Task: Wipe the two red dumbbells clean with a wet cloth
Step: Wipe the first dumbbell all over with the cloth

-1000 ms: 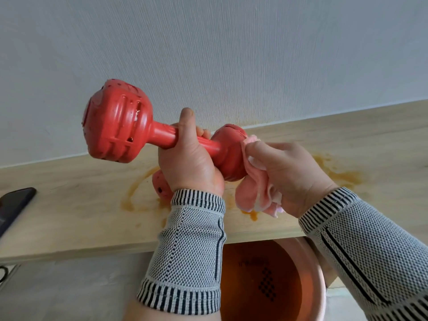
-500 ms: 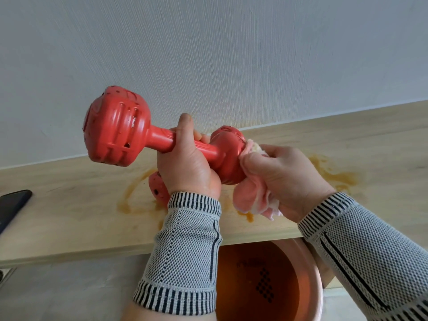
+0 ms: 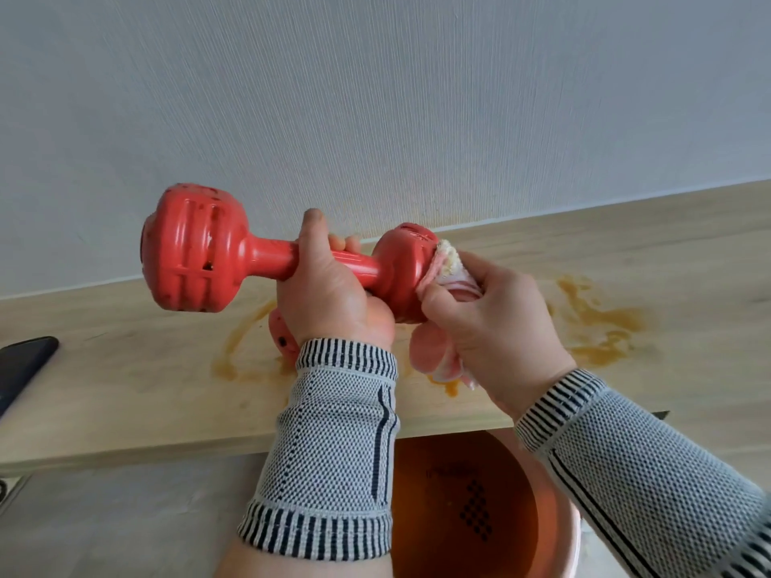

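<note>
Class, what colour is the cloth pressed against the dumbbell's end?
The cloth is pale pink with a cream patch, seen in the head view, bunched in the right hand.

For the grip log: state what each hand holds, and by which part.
Left hand grips the dumbbell by its bar. Right hand holds the bunched cloth, pressing it against the dumbbell's right head.

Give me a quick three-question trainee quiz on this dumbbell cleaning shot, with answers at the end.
1. True or false: the left hand grips the raised dumbbell by its handle.
2. Which hand presses the pink cloth against a dumbbell head?
3. Where is the second dumbbell? A) in the basin B) on the wooden shelf, behind the left hand C) on the floor

Key: 1 true; 2 the right hand; 3 B
</note>
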Available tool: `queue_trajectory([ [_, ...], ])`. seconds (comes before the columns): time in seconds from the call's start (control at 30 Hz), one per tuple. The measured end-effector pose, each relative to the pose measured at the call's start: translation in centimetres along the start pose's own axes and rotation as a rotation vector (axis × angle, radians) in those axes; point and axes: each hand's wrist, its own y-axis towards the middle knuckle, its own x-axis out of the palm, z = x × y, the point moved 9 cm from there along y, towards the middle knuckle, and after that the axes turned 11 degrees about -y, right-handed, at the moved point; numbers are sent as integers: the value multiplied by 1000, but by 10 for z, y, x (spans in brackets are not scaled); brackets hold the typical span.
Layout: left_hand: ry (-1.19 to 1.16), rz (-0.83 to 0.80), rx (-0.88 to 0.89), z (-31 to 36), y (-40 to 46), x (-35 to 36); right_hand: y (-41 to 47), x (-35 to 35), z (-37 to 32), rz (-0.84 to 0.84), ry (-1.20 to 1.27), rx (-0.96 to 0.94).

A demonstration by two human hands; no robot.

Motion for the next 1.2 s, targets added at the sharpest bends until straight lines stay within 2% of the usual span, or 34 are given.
queue_trajectory([
  [0.13,40,-46,15,1,-1,1,2,1,2,-10,41,75],
  [0.3,67,-91,20,0,-4,7,12,-12,10,68,119,188],
  [0.47,-39,-9,-27,5,9,0,1,3,0,-58,169,59],
  [0.57,-103,-9,-78,3,13,-2,0,1,-8,-38,105,-23],
  [0.8,-40,-63,-88,-5,5,1,13,-16,1,84,120,89],
  [0.87,-25,-48,-82,-5,5,0,12,-12,7,59,141,90],
  [1.03,-109,-9,-95,2,14,-5,-1,4,-2,-69,93,-59],
  [1.1,-149,-56,-119,4,16,-2,-4,10,-2,-147,202,-24],
  [1.2,-128,-174,-134,3,9,6,-1,13,9,-216,349,127],
])
